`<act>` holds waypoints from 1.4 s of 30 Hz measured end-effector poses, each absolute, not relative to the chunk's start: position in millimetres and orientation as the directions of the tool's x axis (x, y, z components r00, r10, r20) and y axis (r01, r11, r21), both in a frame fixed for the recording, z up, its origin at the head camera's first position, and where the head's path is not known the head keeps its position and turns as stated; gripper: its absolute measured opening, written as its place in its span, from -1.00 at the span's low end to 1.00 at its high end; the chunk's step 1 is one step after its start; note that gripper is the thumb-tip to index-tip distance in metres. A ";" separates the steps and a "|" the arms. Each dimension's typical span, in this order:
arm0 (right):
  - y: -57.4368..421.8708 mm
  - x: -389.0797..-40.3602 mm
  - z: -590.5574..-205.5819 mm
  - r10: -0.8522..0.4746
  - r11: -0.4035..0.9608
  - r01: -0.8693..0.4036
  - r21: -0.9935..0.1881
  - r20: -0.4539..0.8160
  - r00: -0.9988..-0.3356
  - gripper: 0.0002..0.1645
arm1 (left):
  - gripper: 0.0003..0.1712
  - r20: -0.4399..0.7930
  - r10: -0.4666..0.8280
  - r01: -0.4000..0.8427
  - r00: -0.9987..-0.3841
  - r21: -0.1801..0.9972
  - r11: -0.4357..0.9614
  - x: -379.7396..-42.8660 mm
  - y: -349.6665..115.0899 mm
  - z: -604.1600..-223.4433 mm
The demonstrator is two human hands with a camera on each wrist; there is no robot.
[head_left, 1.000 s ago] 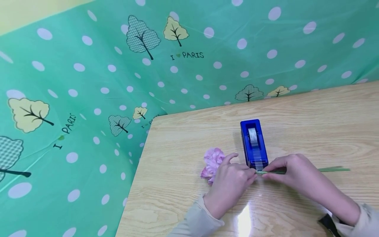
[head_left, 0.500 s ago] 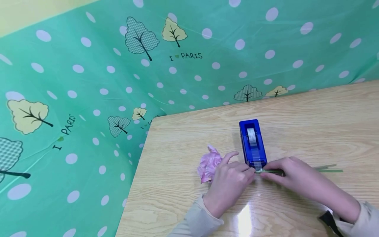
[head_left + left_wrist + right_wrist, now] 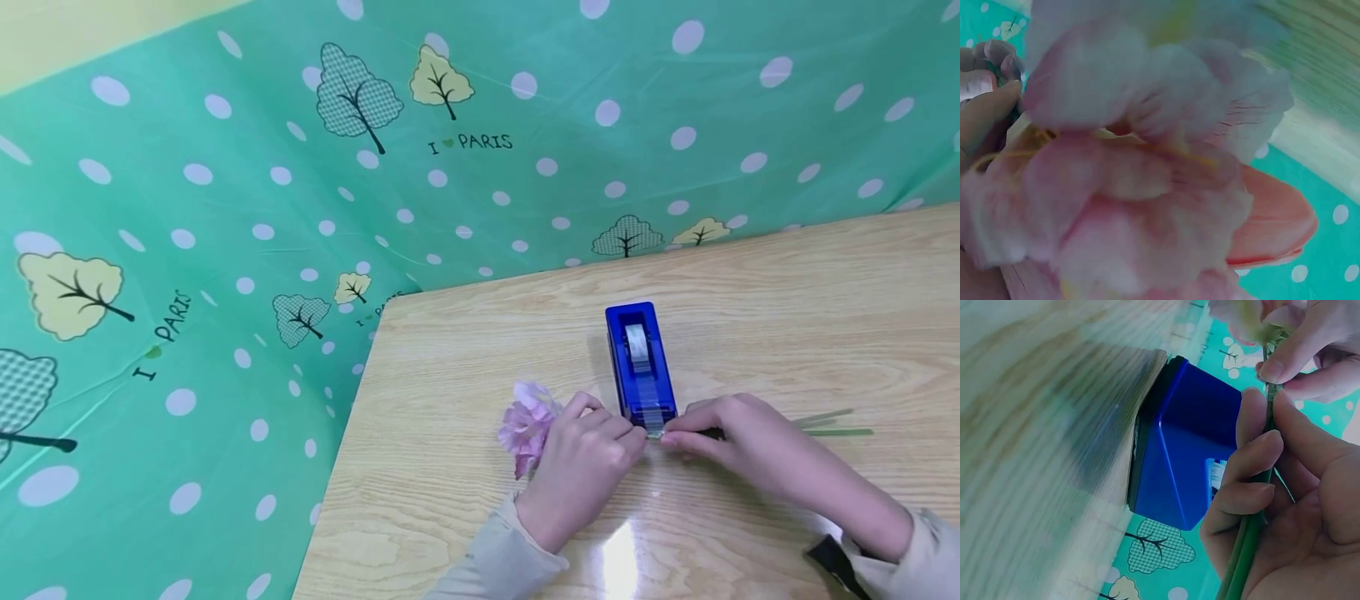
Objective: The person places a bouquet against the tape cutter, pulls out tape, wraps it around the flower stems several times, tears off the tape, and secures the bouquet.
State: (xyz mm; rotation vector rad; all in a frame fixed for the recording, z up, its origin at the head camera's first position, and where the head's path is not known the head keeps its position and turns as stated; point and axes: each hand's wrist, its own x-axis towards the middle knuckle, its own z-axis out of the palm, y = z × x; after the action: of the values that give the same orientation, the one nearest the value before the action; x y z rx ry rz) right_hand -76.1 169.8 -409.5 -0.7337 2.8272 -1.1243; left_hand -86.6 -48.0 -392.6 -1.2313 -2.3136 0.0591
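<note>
My left hand (image 3: pixel 585 471) pinches the upper stems just below a bunch of pink and lilac artificial flowers (image 3: pixel 525 429). Their petals (image 3: pixel 1135 212) fill most of the left wrist view, along with an orange-pink bud (image 3: pixel 1272 219). Close to the left fingertips, my right hand (image 3: pixel 750 442) grips the same green stems (image 3: pixel 1244 556), fingers curled round them in the right wrist view. Just beyond both hands stands a blue tape dispenser (image 3: pixel 647 387), its clear tape (image 3: pixel 651 414) reaching down to the stems between the fingertips. How far the tape wraps is hidden.
The wooden table (image 3: pixel 442 375) meets a green, polka-dotted cloth (image 3: pixel 487 200) at the back and left. A black strap (image 3: pixel 832 562) is at the right sleeve. The stem ends (image 3: pixel 840 432) stick out rightward past the right hand.
The blossoms have turned and shifted slightly left. A raised finger of the left hand has curled in. The right fingertips have shifted slightly on the stems; the dispenser stays put.
</note>
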 end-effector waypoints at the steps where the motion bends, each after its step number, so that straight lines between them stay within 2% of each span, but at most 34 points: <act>1: 169.1 -76.4 -409.2 -0.425 0.633 -0.420 -0.650 0.161 -0.891 -0.91 | -0.78 0.421 0.784 0.762 -0.457 -0.269 0.589 -86.3 -48.5 -392.2; 14: 158.3 -77.2 -403.9 -0.408 0.680 -0.430 -0.595 0.181 -0.895 -0.96 | -0.85 0.400 0.748 0.704 -0.529 -0.285 0.651 -77.8 -52.1 -387.8; 19: 155.0 -78.4 -402.5 -0.426 0.686 -0.452 -0.570 0.188 -0.885 -0.95 | -0.77 0.380 0.733 0.684 -0.564 -0.283 0.673 -71.9 -54.2 -382.9; 22: 154.6 -79.2 -402.3 -0.442 0.672 -0.465 -0.577 0.190 -0.876 -0.93 | -0.69 0.340 0.725 0.682 -0.599 -0.258 0.684 -68.8 -56.7 -379.4; 28: 157.2 -79.9 -404.4 -0.474 0.647 -0.500 -0.575 0.210 -0.855 -0.92 | -0.78 0.234 0.748 0.722 -0.621 -0.201 0.662 -71.0 -61.2 -371.1; 34: 166.4 -77.7 -405.9 -0.480 0.665 -0.499 -0.556 0.194 -0.855 -0.94 | -0.74 0.210 0.744 0.751 -0.635 -0.057 0.657 -81.7 -57.8 -361.2; 38: 170.8 -75.9 -409.4 -0.498 0.644 -0.528 -0.553 0.222 -0.839 -0.93 | -0.70 0.091 0.753 0.757 -0.651 0.007 0.654 -89.1 -52.9 -359.4; 42: 172.3 -75.1 -413.4 -0.506 0.608 -0.567 -0.555 0.279 -0.816 -0.92 | -0.60 -0.051 0.769 0.769 -0.638 0.024 0.639 -91.8 -49.4 -366.1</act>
State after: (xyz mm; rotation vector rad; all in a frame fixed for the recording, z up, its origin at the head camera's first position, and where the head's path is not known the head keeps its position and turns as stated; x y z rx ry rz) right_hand -75.1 172.3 -413.4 -0.9710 2.9007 -1.0540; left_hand -91.8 -49.4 -366.1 -1.3589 -2.8952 0.0003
